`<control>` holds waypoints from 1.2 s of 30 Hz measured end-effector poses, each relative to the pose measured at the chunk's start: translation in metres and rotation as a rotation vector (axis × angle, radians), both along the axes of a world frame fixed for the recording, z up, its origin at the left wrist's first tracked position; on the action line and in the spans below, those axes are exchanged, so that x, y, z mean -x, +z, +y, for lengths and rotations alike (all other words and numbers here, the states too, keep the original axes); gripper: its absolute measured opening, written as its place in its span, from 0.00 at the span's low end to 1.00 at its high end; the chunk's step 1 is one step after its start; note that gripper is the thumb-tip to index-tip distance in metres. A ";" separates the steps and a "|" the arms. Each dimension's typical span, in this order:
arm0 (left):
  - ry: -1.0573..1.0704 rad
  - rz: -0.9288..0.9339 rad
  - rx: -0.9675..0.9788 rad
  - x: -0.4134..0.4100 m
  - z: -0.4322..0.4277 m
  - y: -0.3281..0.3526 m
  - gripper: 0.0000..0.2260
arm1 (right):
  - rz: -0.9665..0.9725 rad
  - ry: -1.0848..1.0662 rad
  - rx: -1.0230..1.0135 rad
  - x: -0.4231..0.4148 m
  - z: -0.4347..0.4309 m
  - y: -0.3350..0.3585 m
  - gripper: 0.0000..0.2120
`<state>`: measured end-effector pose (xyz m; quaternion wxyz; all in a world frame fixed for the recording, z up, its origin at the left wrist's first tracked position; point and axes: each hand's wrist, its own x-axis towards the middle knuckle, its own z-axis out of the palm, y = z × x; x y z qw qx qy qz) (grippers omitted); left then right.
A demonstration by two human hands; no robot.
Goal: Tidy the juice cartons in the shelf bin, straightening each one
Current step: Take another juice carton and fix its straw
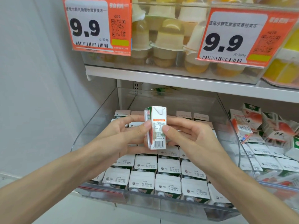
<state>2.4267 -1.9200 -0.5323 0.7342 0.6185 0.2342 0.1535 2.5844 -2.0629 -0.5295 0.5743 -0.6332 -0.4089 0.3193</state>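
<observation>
One carton lifted for straightening

The juice carton point(155, 128) is pinched upright by left hand point(127, 135) and right hand point(187, 133) above the bin point(161, 202); lowering squarely into a row is called for.

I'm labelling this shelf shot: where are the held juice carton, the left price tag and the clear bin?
Juice carton point(156, 128), head view, middle of its printed side panel.
Price tag point(88, 27), head view, white area with the large digits.
Bin point(161, 206), head view, its clear front wall.
</observation>
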 end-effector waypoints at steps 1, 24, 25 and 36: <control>0.000 -0.001 0.006 0.000 0.000 0.000 0.21 | 0.004 -0.005 -0.008 0.000 0.000 0.000 0.09; 0.079 -0.034 -0.403 0.003 0.002 -0.003 0.22 | -0.250 -0.054 -0.091 0.002 0.002 -0.006 0.18; 0.082 -0.029 -0.371 0.002 0.001 -0.004 0.22 | -0.201 -0.071 -0.096 0.002 0.002 -0.006 0.17; 0.082 -0.012 -0.170 -0.001 0.000 -0.004 0.15 | 0.156 -0.155 0.069 0.003 0.003 0.003 0.12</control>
